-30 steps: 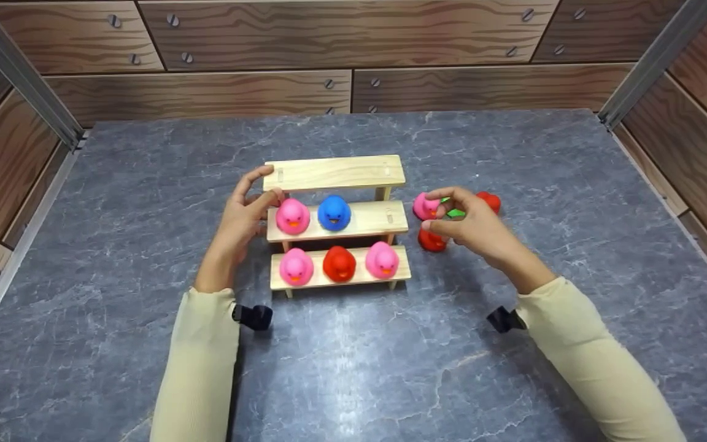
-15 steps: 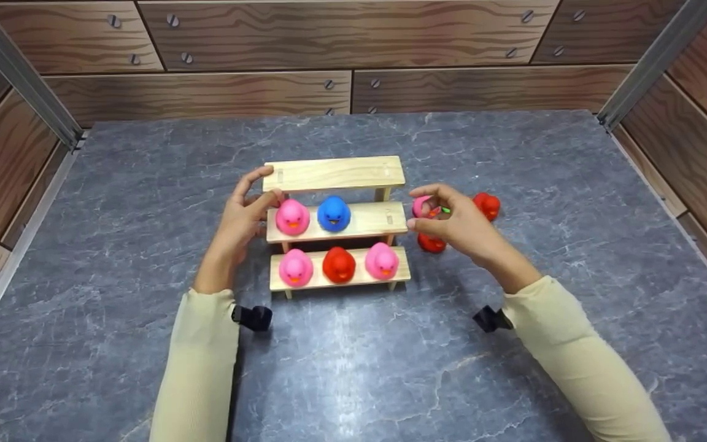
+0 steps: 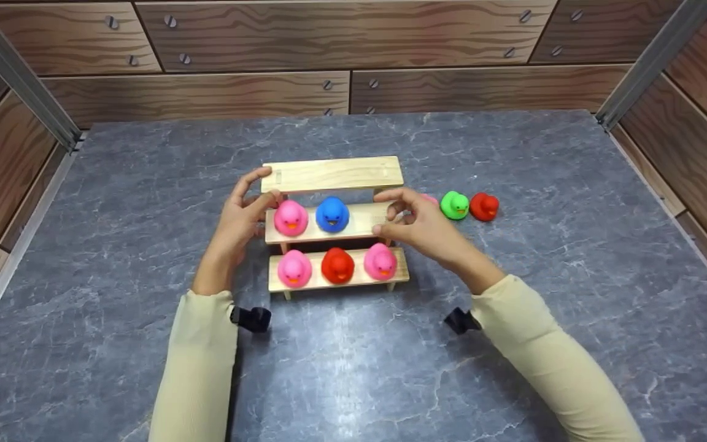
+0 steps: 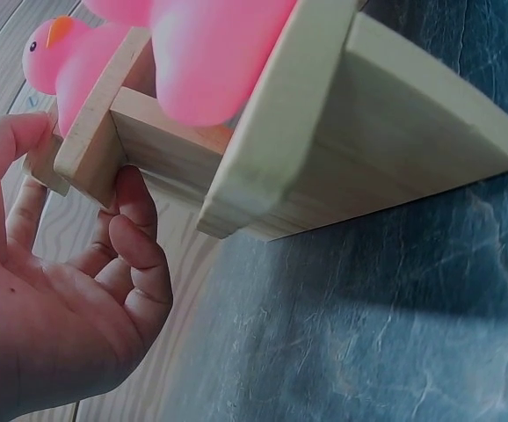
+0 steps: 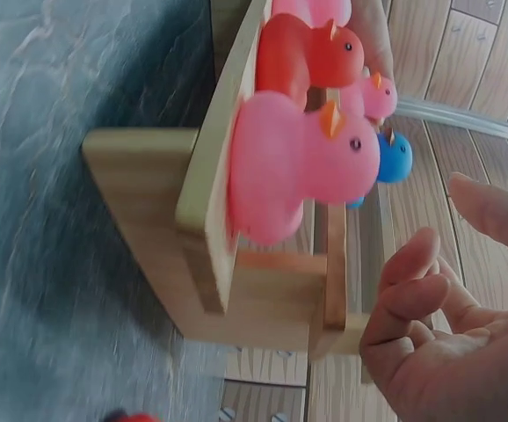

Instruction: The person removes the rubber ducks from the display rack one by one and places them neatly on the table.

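Observation:
A three-step wooden display stand [image 3: 332, 174] stands in the middle of the table. On its bottom step sit a pink rubber duck [image 3: 295, 269], a red rubber duck [image 3: 337, 266] and another pink rubber duck [image 5: 267, 167]. The middle step carries a pink duck [image 3: 291, 218] at the left and a blue duck [image 3: 332, 215] beside it. My left hand [image 3: 240, 218] grips the stand's left end, with thumb and index finger at the upper steps. My right hand [image 3: 430, 230] hovers at the middle step's right end, thumb and index finger apart, nothing between them.
Right of the stand, a green duck [image 3: 454, 205] and a red duck [image 3: 484, 207] rest on the grey marbled table [image 3: 353, 368]. A pink duck [image 3: 430, 199] is mostly hidden behind my right hand. Wood-patterned walls [image 3: 353, 37] enclose the back and sides.
My right hand has moved left from the loose ducks to the middle step's right end, uncovering the green duck. The left hand and the ducks on the stand stay as they were.

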`<control>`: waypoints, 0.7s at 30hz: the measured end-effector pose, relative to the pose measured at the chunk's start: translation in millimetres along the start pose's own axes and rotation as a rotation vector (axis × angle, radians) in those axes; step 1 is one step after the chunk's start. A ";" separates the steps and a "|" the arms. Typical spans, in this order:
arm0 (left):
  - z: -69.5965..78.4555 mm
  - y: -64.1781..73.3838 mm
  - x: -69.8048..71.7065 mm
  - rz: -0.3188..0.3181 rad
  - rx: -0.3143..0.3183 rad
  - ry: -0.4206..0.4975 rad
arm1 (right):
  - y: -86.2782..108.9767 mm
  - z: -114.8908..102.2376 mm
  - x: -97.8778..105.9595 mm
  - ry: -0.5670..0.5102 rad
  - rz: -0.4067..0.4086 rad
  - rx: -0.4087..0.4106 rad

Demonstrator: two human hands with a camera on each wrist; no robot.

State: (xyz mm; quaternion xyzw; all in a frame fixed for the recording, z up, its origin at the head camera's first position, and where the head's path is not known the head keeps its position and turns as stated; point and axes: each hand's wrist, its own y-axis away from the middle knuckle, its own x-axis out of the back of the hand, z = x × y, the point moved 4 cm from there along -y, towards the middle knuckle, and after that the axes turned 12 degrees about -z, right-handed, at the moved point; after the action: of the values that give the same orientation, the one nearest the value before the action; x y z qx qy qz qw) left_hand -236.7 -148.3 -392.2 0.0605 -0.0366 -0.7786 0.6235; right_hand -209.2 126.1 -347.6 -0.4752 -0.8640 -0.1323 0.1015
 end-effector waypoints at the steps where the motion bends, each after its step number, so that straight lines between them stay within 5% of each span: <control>1: -0.1 0.2 0.0 -0.003 0.001 0.004 | -1.2 -1.3 -2.5 0.000 -0.007 -0.001; 21: 0.0 0.3 0.1 0.001 -0.012 -0.003 | -26.0 -8.8 -29.4 0.054 -0.032 0.001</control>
State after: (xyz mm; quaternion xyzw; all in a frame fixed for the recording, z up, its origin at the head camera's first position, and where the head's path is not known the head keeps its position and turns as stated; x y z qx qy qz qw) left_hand -236.4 -148.5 -392.1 0.0555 -0.0330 -0.7786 0.6242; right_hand -215.3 86.5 -351.5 -0.4575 -0.8685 -0.1462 0.1230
